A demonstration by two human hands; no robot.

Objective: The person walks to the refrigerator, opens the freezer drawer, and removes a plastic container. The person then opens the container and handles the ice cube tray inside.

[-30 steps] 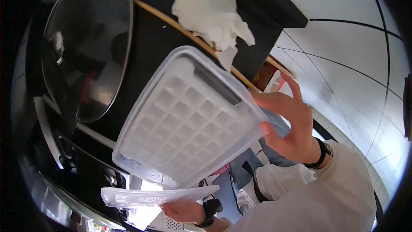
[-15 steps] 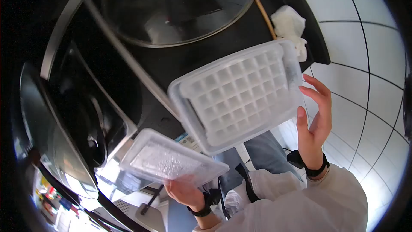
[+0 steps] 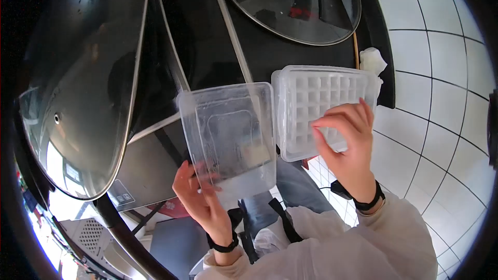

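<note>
A clear plastic lid (image 3: pixel 228 140) is tilted up in my left hand (image 3: pixel 205 210), which grips its lower left corner; some fingers show through the plastic. Just right of it, a white ice cube tray (image 3: pixel 311 93) with many square compartments sits inside a clear plastic box (image 3: pixel 282 124) at the dark counter's edge. My right hand (image 3: pixel 350 137) hovers over the tray's right half and covers some compartments. Its fingers are loosely curved, the thumb and index tips close together in this view, with nothing visible between them.
A large glass pan lid (image 3: pixel 295 5) lies on the dark counter behind the box. Another big glass lid (image 3: pixel 88 83) stands at the left. A crumpled white tissue (image 3: pixel 372 61) and a thin wooden stick (image 3: pixel 356 49) are near the white tiled wall (image 3: pixel 415 57).
The view has shifted, so the counter things appear elsewhere. The clear lid has turned more upright beside the box. My right hand has moved from the box's right side to above the tray.
</note>
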